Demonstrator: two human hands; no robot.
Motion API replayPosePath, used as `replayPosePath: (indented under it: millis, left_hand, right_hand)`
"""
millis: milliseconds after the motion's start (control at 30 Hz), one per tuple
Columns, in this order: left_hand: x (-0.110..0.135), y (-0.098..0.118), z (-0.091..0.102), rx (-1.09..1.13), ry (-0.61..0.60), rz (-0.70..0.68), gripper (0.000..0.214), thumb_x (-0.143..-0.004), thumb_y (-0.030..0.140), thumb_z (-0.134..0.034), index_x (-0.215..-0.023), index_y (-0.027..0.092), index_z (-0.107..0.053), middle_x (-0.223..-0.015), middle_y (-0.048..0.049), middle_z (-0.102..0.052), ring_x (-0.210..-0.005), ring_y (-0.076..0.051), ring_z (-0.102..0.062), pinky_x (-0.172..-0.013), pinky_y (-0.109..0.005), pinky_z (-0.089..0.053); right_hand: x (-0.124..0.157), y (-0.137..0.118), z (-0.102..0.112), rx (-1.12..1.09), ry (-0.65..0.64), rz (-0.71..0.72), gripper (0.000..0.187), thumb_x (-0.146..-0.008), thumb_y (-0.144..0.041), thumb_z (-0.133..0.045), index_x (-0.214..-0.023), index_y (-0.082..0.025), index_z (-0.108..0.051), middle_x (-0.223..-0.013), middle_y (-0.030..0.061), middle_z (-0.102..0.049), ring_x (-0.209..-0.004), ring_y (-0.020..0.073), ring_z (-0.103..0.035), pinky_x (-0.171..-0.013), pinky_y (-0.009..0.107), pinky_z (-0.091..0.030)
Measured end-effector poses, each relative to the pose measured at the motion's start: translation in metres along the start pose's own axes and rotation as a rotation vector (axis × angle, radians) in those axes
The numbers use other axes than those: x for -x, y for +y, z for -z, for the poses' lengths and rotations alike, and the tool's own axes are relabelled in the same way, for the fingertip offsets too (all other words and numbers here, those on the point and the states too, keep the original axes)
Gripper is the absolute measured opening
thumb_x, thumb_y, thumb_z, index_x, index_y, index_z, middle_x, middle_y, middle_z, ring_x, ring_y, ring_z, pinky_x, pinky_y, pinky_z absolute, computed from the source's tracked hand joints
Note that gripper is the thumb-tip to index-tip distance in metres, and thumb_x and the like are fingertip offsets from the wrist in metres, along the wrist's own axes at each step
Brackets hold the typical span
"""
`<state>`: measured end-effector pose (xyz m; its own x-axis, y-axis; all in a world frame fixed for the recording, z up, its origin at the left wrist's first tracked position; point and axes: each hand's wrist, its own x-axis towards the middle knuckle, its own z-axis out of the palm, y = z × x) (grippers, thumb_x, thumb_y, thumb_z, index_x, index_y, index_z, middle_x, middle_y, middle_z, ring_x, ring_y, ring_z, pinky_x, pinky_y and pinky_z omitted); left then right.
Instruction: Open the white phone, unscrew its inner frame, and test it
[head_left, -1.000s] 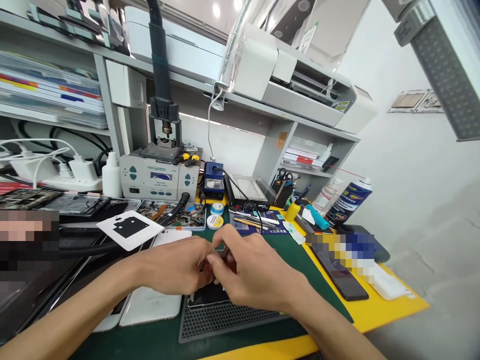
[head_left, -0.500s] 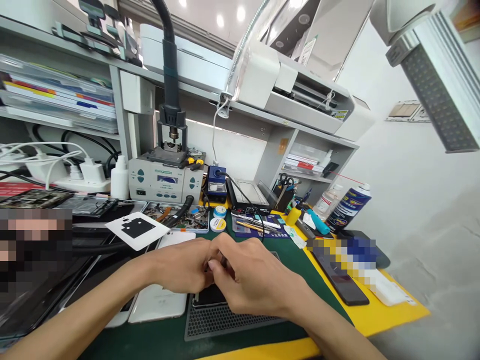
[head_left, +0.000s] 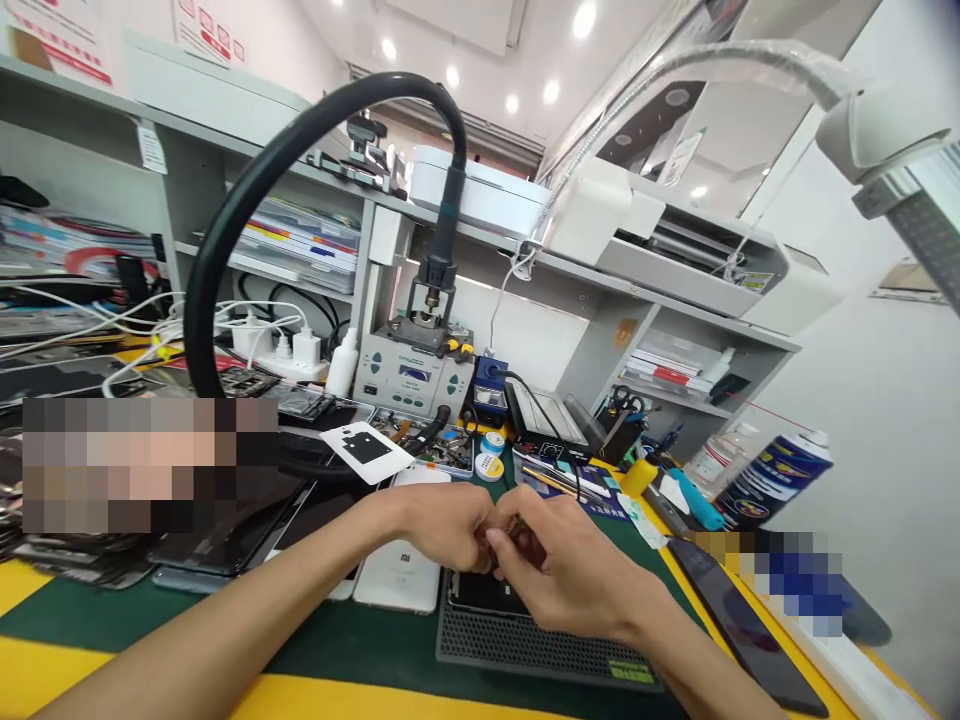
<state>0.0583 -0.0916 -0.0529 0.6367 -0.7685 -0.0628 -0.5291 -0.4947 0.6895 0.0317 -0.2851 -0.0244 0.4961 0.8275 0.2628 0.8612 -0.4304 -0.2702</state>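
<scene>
My left hand [head_left: 454, 525] and my right hand [head_left: 562, 565] meet over a black opened phone [head_left: 480, 592]. The fingers of both are curled and closed, with the fingertips pressed close together. Whatever they pinch is small, dark and mostly hidden by the fingers. Under the hands, the phone lies on a grey honeycomb-patterned pad [head_left: 525, 645], partly covered by my right hand. A white phone back cover [head_left: 401, 575] lies just left of it, below my left wrist.
A green mat [head_left: 352, 640] covers the bench. Behind stand a hot-air station [head_left: 412, 375], a parts tray [head_left: 457, 460] and small round tins [head_left: 490, 466]. Tweezers [head_left: 555, 480] lie behind my right hand. A dark phone [head_left: 742, 620] and a spray can [head_left: 776, 480] are at right.
The view has turned left, so the bench and shelves sit further right in the picture. Both hands stay together over the black phone, still closed.
</scene>
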Motion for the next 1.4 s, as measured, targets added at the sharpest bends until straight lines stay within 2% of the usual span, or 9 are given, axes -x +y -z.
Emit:
replayPosePath:
  millis: [133, 400, 600, 767, 833, 967, 1067, 1167, 1400]
  left_hand:
    - [0.003, 0.002, 0.005, 0.044, -0.048, -0.006, 0.009, -0.073, 0.024, -0.066, -0.079, 0.022, -0.072, -0.068, 0.0057, -0.062, -0.066, -0.014, -0.055, -0.058, -0.025, -0.037]
    - [0.002, -0.005, 0.007, 0.104, -0.031, 0.026, 0.016, -0.074, 0.037, -0.077, -0.081, 0.023, -0.078, -0.077, 0.0048, -0.072, -0.074, -0.015, -0.061, -0.065, -0.026, -0.041]
    - [-0.001, -0.006, 0.007, 0.161, -0.037, 0.018, 0.018, -0.074, 0.037, -0.077, -0.083, 0.021, -0.078, -0.080, 0.0016, -0.073, -0.078, -0.017, -0.064, -0.067, -0.026, -0.045]
    - [0.000, -0.012, 0.012, 0.204, -0.074, 0.026, 0.014, -0.077, 0.023, -0.068, -0.089, 0.020, -0.075, -0.077, 0.0016, -0.068, -0.072, -0.015, -0.060, -0.060, -0.024, -0.045]
    - [0.000, -0.014, 0.013, 0.236, -0.086, 0.034, 0.016, -0.078, 0.019, -0.064, -0.091, 0.020, -0.073, -0.079, 0.0007, -0.068, -0.074, -0.015, -0.061, -0.061, -0.024, -0.048]
    - [0.000, -0.013, 0.015, 0.271, -0.087, 0.053, 0.019, -0.077, 0.018, -0.061, -0.093, 0.018, -0.072, -0.082, -0.0013, -0.068, -0.072, -0.015, -0.060, -0.059, -0.024, -0.051]
    - [0.000, -0.011, 0.015, 0.276, -0.074, 0.064, 0.019, -0.078, 0.020, -0.061, -0.094, 0.018, -0.071, -0.085, -0.0020, -0.069, -0.073, -0.016, -0.060, -0.060, -0.025, -0.051]
    - [0.000, -0.011, 0.014, 0.271, -0.069, 0.073, 0.020, -0.078, 0.021, -0.062, -0.095, 0.019, -0.071, -0.083, -0.0015, -0.069, -0.073, -0.016, -0.060, -0.060, -0.025, -0.050]
    - [-0.001, -0.013, 0.013, 0.258, -0.064, 0.070, 0.026, -0.080, 0.022, -0.062, -0.103, 0.019, -0.072, -0.086, -0.0028, -0.072, -0.077, -0.017, -0.061, -0.061, -0.025, -0.048]
  right_hand:
    - [-0.002, 0.002, 0.002, -0.038, -0.029, 0.001, 0.011, -0.094, -0.014, -0.049, -0.097, -0.023, -0.044, -0.066, -0.0039, -0.066, -0.051, 0.0120, -0.053, -0.052, 0.024, -0.035]
    - [-0.003, 0.004, 0.004, 0.046, 0.008, -0.011, 0.007, -0.094, -0.021, -0.052, -0.091, -0.024, -0.046, -0.071, -0.0017, -0.061, -0.058, 0.0134, -0.054, -0.054, 0.024, -0.039]
    - [-0.001, 0.002, 0.011, 0.077, -0.037, -0.092, 0.010, -0.093, -0.022, -0.053, -0.098, -0.023, -0.045, -0.084, 0.0028, -0.064, -0.063, 0.0148, -0.056, -0.055, 0.026, -0.041]
    - [0.002, -0.003, 0.016, 0.054, -0.064, -0.127, 0.023, -0.088, -0.013, -0.054, -0.105, -0.024, -0.043, -0.090, 0.0024, -0.067, -0.069, 0.0160, -0.061, -0.062, 0.028, -0.043]
    - [0.003, -0.004, 0.013, 0.095, -0.038, -0.110, 0.022, -0.087, -0.015, -0.057, -0.102, -0.024, -0.044, -0.086, 0.0006, -0.066, -0.066, 0.0161, -0.060, -0.061, 0.029, -0.041]
    - [0.003, -0.005, 0.007, 0.138, 0.027, -0.147, 0.011, -0.094, -0.024, -0.053, -0.097, -0.023, -0.043, -0.061, -0.0069, -0.055, -0.049, 0.0142, -0.051, -0.052, 0.028, -0.031]
    - [0.004, -0.005, 0.005, 0.111, -0.001, -0.139, 0.016, -0.090, -0.016, -0.052, -0.100, -0.023, -0.043, -0.066, -0.0060, -0.057, -0.050, 0.0137, -0.052, -0.053, 0.028, -0.031]
    - [0.006, -0.005, 0.006, 0.144, 0.037, -0.143, 0.016, -0.090, -0.021, -0.055, -0.101, -0.023, -0.044, -0.072, -0.0034, -0.062, -0.052, 0.0143, -0.054, -0.054, 0.028, -0.032]
    - [0.009, 0.000, 0.008, 0.151, 0.054, -0.185, 0.021, -0.089, -0.019, -0.055, -0.105, -0.024, -0.042, -0.060, -0.0078, -0.058, -0.051, 0.0161, -0.056, -0.052, 0.028, -0.031]
